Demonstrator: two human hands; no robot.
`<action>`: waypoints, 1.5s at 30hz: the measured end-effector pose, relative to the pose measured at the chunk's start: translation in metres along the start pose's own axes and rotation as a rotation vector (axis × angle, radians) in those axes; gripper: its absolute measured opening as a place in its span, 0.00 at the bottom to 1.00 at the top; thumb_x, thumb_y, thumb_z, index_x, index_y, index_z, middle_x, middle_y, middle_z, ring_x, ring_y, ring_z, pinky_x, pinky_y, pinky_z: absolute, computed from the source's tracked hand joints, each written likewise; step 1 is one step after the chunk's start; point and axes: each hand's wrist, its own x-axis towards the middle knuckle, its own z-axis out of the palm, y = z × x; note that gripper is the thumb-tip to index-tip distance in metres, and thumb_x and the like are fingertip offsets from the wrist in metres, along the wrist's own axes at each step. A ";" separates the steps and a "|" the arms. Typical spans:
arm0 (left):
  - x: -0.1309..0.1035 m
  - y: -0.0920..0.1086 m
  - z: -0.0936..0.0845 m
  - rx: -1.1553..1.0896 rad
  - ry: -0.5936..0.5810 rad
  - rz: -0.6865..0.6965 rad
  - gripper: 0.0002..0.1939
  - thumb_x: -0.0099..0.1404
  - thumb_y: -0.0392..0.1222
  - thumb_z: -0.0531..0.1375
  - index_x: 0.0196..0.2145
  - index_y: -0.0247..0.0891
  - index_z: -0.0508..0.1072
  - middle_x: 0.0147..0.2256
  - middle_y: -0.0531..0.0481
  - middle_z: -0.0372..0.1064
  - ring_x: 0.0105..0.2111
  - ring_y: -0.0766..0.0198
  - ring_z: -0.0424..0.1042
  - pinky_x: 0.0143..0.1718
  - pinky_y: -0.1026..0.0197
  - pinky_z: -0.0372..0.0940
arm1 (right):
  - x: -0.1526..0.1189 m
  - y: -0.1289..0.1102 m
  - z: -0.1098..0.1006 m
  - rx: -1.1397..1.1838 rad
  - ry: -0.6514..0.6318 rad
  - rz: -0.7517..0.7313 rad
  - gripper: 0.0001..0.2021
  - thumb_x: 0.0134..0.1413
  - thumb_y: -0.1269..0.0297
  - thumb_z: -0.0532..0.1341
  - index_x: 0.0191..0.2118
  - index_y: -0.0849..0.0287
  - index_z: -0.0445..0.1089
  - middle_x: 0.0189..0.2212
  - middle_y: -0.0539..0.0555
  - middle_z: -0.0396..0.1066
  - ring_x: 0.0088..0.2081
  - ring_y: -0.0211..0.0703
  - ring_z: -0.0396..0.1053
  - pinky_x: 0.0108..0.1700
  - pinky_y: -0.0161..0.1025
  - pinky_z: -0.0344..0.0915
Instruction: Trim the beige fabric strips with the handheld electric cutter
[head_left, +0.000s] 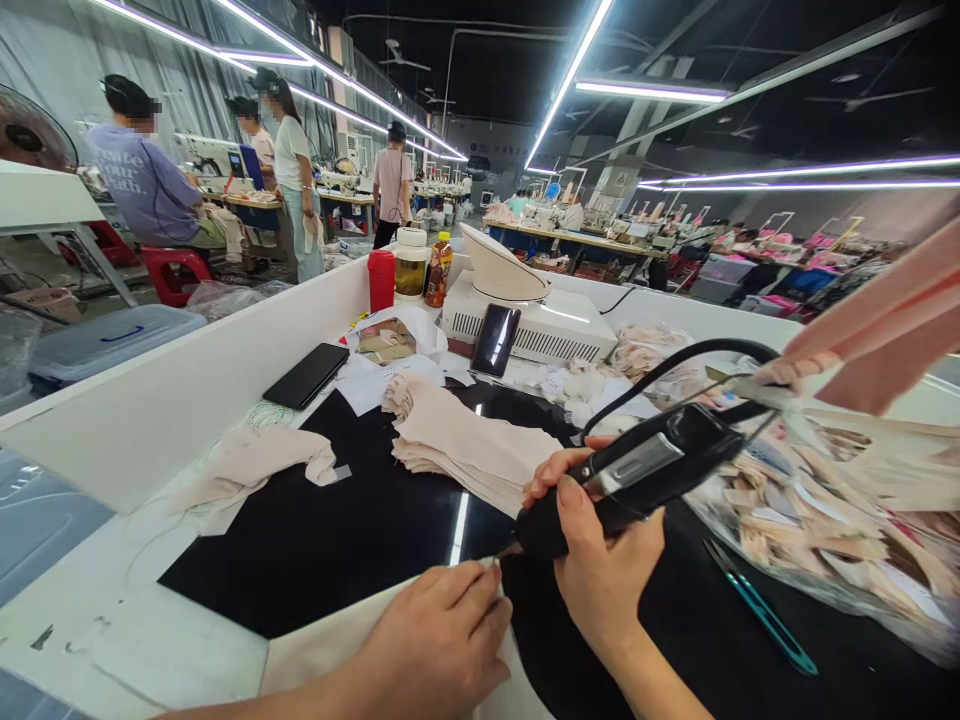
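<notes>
My right hand (607,570) is wrapped round a black handheld tool (637,470) with a silver plate on its side and a thick black cable. The tool tilts down to the left, its tip close to the edge of a pale fabric piece (330,640). My left hand (435,630) is closed over that piece, fingers together and fingertips at its edge near the tool's tip. How much cloth lies under the fingers is hidden. Just beyond, a stack of cut pale pink fabric pieces (465,440) rests on the glossy black tabletop (322,540).
Teal-handled tweezers (765,610) lie at right beside a clear bag of fabric pieces (832,510). A pink cloth strip (892,310) is tied to the tool's rear. Phones (307,375), a white machine (525,325) and jars stand along the back. A white wall (187,380) borders the left.
</notes>
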 end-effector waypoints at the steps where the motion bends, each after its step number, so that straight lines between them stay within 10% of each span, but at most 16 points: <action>1: 0.000 0.000 0.000 0.001 0.012 -0.003 0.16 0.80 0.49 0.59 0.52 0.33 0.76 0.55 0.43 0.78 0.53 0.57 0.75 0.50 0.59 0.69 | 0.000 0.000 0.000 -0.001 0.001 0.004 0.18 0.58 0.62 0.72 0.49 0.49 0.65 0.28 0.44 0.73 0.25 0.38 0.72 0.29 0.38 0.74; 35: -0.005 -0.007 0.008 0.064 -0.031 0.045 0.18 0.78 0.53 0.60 0.52 0.34 0.74 0.51 0.45 0.78 0.50 0.60 0.75 0.44 0.61 0.70 | -0.007 0.004 0.003 -0.005 -0.011 0.015 0.17 0.59 0.58 0.72 0.48 0.50 0.66 0.29 0.45 0.74 0.25 0.39 0.73 0.31 0.41 0.77; 39: -0.004 -0.008 0.030 0.109 0.030 0.063 0.04 0.77 0.42 0.63 0.45 0.41 0.77 0.45 0.54 0.80 0.38 0.66 0.78 0.29 0.63 0.68 | -0.002 0.013 -0.015 -0.031 0.014 0.103 0.24 0.51 0.56 0.77 0.48 0.51 0.67 0.29 0.47 0.76 0.26 0.43 0.75 0.32 0.43 0.78; 45: 0.002 -0.024 0.019 0.139 -0.082 0.052 0.12 0.84 0.45 0.55 0.49 0.48 0.79 0.50 0.65 0.80 0.41 0.74 0.79 0.28 0.67 0.69 | 0.005 0.018 -0.024 -0.139 0.101 0.092 0.28 0.42 0.51 0.80 0.46 0.53 0.72 0.28 0.50 0.78 0.26 0.48 0.76 0.33 0.44 0.79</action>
